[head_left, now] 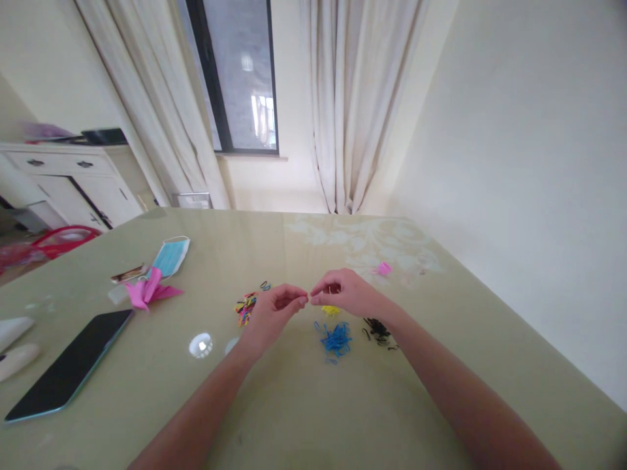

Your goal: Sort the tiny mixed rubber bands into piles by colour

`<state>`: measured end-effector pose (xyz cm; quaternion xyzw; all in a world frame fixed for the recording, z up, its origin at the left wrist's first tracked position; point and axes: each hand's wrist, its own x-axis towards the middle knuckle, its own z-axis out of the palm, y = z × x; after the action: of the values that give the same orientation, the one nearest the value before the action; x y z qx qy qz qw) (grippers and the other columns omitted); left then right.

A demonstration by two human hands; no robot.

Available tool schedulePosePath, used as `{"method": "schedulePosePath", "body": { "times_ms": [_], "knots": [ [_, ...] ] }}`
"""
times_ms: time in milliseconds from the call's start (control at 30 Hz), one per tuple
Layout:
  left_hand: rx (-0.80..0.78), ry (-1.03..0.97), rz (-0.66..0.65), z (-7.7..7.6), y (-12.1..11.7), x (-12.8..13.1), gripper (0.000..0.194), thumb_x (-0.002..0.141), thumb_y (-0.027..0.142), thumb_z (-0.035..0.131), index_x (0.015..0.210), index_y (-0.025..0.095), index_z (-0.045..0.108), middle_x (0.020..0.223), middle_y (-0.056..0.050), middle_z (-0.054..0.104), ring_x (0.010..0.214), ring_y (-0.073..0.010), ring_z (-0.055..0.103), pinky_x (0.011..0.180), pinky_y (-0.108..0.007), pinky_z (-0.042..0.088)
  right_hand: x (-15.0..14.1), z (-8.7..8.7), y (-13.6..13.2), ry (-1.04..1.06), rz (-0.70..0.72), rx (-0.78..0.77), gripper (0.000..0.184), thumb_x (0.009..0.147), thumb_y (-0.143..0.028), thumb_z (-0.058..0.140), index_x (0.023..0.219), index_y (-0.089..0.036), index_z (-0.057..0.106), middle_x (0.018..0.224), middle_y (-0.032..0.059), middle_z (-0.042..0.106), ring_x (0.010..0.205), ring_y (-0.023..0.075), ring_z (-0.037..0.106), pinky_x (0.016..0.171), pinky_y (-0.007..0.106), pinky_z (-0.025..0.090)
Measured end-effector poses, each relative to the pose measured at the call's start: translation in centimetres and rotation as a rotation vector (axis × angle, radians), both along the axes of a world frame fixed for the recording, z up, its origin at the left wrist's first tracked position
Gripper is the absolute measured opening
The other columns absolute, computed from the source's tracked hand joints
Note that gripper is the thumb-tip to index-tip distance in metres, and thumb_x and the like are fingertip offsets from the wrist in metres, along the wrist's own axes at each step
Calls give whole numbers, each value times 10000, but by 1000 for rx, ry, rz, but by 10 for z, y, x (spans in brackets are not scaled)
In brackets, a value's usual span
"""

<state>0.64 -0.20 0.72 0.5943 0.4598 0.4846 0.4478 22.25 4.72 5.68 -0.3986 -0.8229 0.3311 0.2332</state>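
My left hand [280,312] and my right hand [345,292] meet over the middle of the table, thumb and forefinger of each pinched, the tips almost touching. Whatever sits between those fingertips is too small to make out. Beside my left hand, and partly hidden by it, lies a pile of mixed-colour rubber bands [244,309]. Yellow rubber bands [330,311] show just beneath my right hand. Nearer to me is a heap of blue rubber bands [336,339]. Black rubber bands [378,330] lie by my right wrist, which covers some of them.
Farther right are small pink bands [384,268]. On the left lie a pink paper crane [151,290], a face mask [170,256], a dark-screened tablet or phone [71,365] and white objects [17,362]. A clear dome-shaped piece [200,345] is left of my forearm.
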Motion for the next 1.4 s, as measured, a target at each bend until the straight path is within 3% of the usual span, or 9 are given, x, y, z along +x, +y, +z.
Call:
{"method": "schedulePosePath", "body": {
  "times_ms": [267, 400, 600, 733, 900, 1033, 1167, 1300, 1400],
  "knots": [
    [-2, 3, -23, 4, -4, 3, 302, 810, 461, 787, 908, 176, 767, 857, -55, 787, 795, -187, 715, 764, -302, 569, -7, 5, -8, -2, -34, 37, 208, 878, -349, 754, 837, -156, 819, 693, 16, 681, 639, 131, 572, 583, 251, 382],
    [2, 93, -3, 4, -2, -2, 372, 863, 523, 714, 1007, 186, 777, 924, -71, 803, 843, -215, 731, 783, -320, 582, -1, 21, -12, 47, -51, 23, 207, 878, -334, 743, 793, -158, 811, 683, 19, 690, 627, 131, 569, 577, 258, 393],
    [203, 755, 326, -10, 11, -31, 349, 1000, 404, 516, 1161, 214, 761, 1237, -120, 759, 1168, -318, 658, 1045, -469, 488, 19, 65, -32, 375, -48, -214, 289, 773, -488, 836, 806, -201, 829, 771, 53, 765, 708, 190, 667, 602, 291, 515],
    [164, 1075, 298, -25, 13, -38, 351, 1005, 313, 520, 1294, 236, 703, 1431, -132, 660, 1310, -364, 570, 1084, -545, 422, 29, 75, -37, 408, -57, -184, 290, 745, -516, 869, 828, -238, 848, 751, 63, 754, 727, 219, 698, 579, 310, 550],
    [185, 1128, 273, -30, 18, -40, 309, 1005, 261, 497, 1178, 227, 751, 1314, -119, 726, 1207, -342, 629, 1042, -501, 446, 30, 75, -37, 425, -71, -159, 303, 731, -523, 878, 833, -240, 841, 737, 56, 749, 709, 217, 699, 568, 314, 563],
    [208, 1113, 260, -30, 21, -43, 301, 1005, 235, 476, 1106, 221, 759, 1178, -101, 770, 1117, -318, 658, 994, -454, 471, 33, 63, -20, 384, -93, -115, 277, 787, -459, 826, 857, -191, 822, 775, 49, 765, 682, 178, 673, 594, 284, 528],
    [241, 1096, 274, -30, 20, -45, 289, 994, 223, 479, 1085, 237, 753, 1147, -89, 775, 1082, -310, 666, 975, -452, 474, 41, 25, 18, 61, -286, 71, 156, 819, -308, 753, 790, -175, 828, 646, 26, 721, 600, 144, 606, 564, 256, 437],
    [264, 1002, 275, -30, 21, -45, 275, 986, 249, 491, 1078, 216, 747, 1111, -97, 770, 1061, -298, 670, 971, -436, 490, 49, -15, 45, -194, -418, 65, 120, 811, -207, 730, 779, -175, 840, 718, 46, 776, 663, 165, 667, 601, 253, 445],
    [262, 898, 289, -29, 21, -44, 275, 991, 295, 489, 1045, 219, 748, 1082, -92, 768, 1036, -277, 681, 944, -401, 509, 52, -26, 49, -268, -466, 63, 146, 811, -174, 714, 733, -168, 837, 699, 70, 776, 633, 183, 668, 586, 269, 432]
  ]
}}
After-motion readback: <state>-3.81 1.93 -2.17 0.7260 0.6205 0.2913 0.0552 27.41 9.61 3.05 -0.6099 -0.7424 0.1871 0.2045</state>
